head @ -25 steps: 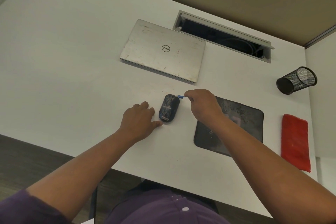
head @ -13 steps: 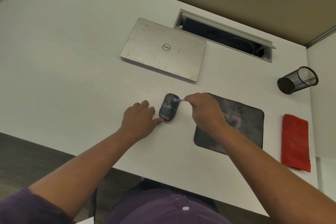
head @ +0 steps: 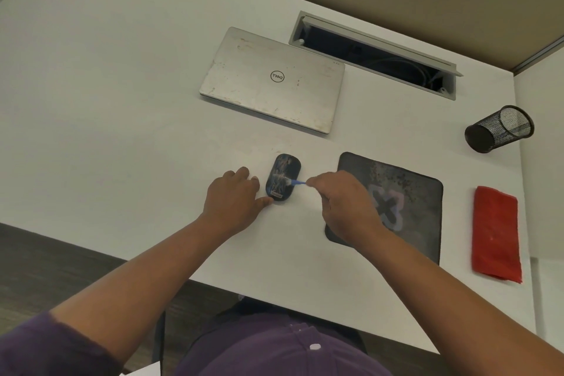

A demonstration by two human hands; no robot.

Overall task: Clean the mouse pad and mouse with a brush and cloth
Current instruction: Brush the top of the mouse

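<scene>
While there's only the head view to go on, it shows the setup pretty clearly. Sitting right between the two hands is the mouse, dark with a bluish print, its long axis running away from the person, leaning a bit to the right at the far end. Left hand is pressed up against the mouse's left side, fingers loosely spread and flat on the desk, thumb tip touching the near-left corner, so it's bracing rather than gripping. Right hand sits just right of the mouse, fingers pinched closed on a small blue brush whose pale tip lies on the mouse's right half, about midway along.

My guess is the brushing of the mouse is mid-way, and strokes would want to follow that long axis, with the left hand keeping it from sliding.

Under and beyond the right wrist is the mouse pad, grimy-looking, not touched by either hand's fingers. Further right of that hand, well apart, lies the red cloth, folded and untouched.
</scene>
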